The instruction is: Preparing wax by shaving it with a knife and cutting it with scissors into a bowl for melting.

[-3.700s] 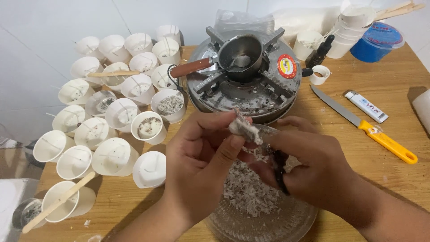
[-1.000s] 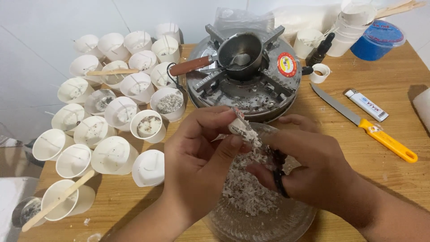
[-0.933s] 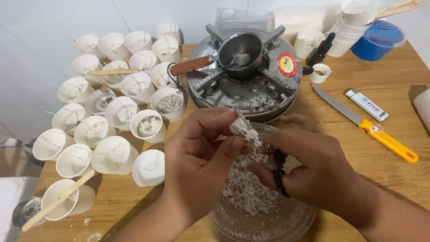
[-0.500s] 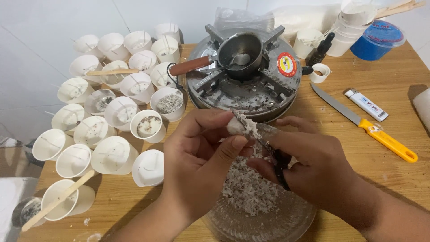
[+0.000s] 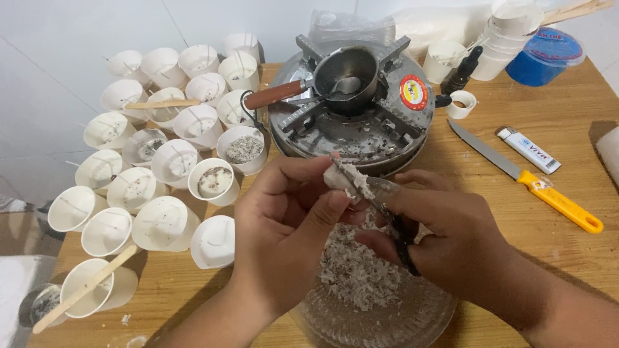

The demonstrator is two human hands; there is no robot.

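Head view, left hand (image 5: 284,225) hiding white chunk (image 5: 345,179)

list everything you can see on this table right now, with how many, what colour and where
wax chunk: one, whitish, pinched in left hand
small blade: one, dark, in right hand
glass dish: one, clear, holding shavings, under hands
gas stove: one, grey, centre back
small pot: one, metal, brown handle, on stove
paper cups: about twenty, white, left side
knife: one, yellow handle, right
lighter: one, white, right
lid: one, blue, back right
table: wooden
left hand
right hand
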